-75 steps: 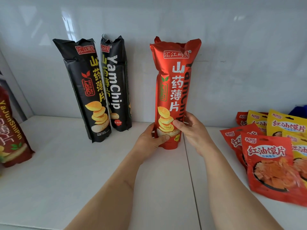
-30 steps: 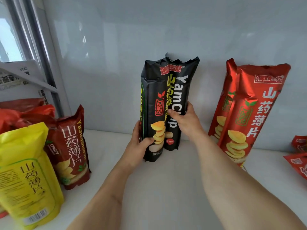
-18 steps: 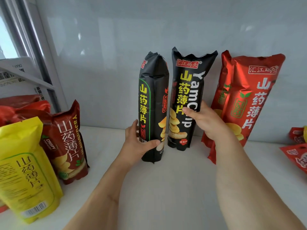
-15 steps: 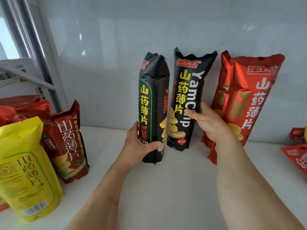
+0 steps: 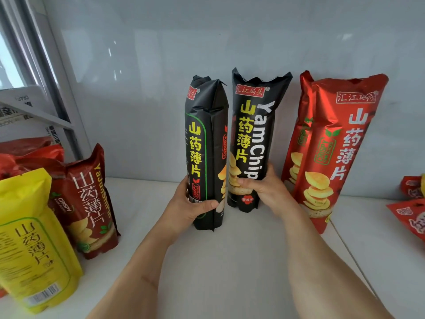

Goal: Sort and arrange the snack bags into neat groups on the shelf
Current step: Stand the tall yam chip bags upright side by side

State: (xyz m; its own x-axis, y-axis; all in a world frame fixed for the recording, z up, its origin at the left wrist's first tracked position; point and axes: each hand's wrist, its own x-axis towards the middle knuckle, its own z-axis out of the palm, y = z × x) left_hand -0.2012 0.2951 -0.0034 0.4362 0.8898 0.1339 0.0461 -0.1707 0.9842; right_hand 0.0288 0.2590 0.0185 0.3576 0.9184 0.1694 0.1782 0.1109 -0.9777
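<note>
- The two black yam chip bags (image 5: 250, 139) look like matt plastic film, creased near their crimped tops.
- The tall red yam chip bag (image 5: 340, 143) is shiny foil-like film that catches the light along its wrinkles.
- The yellow pouch (image 5: 30, 245) has a smooth, slightly glossy plastic face.
- The dark red pouch (image 5: 92, 203) beside it shows a satin sheen.
- The shelf (image 5: 230, 272) is smooth, matt white board.
- The back wall (image 5: 161, 65) is a glossy, reflective pale panel.
</note>
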